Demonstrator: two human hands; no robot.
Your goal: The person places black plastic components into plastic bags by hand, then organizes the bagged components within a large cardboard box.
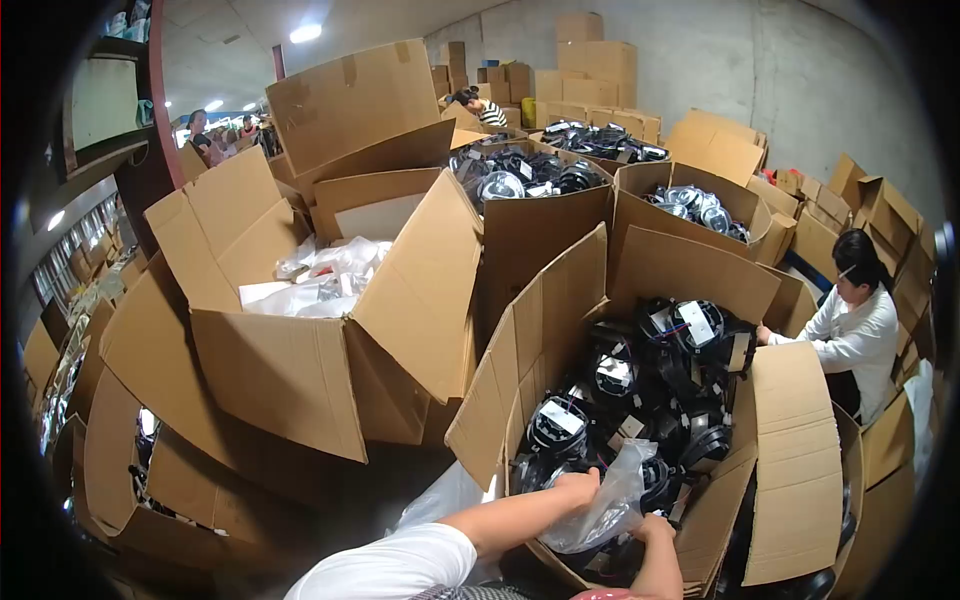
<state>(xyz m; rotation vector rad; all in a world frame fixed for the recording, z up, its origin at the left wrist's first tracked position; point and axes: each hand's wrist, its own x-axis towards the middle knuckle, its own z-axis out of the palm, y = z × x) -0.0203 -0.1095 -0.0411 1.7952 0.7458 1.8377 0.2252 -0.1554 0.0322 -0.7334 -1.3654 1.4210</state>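
Both my arms reach into a large open cardboard box (545,340) filled with black round units (612,370); these carry white labels, and thin wires show on some. A crumpled clear plastic bag (612,500) lies over the near units, between my hands. My left hand (578,486) is closed at the bag's left side, its fingertips partly hidden. At the bag's lower right edge, my right hand (654,526) grips the plastic with bent fingers. Whether a unit sits inside the bag I cannot tell.
To the left stands an open box (270,370) of clear plastic bags (335,280). Behind are boxes of similar black parts (530,172) and clear round ones (695,208). A person in a white top (860,330) works at the right. A cardboard flap (795,465) juts out near my right arm.
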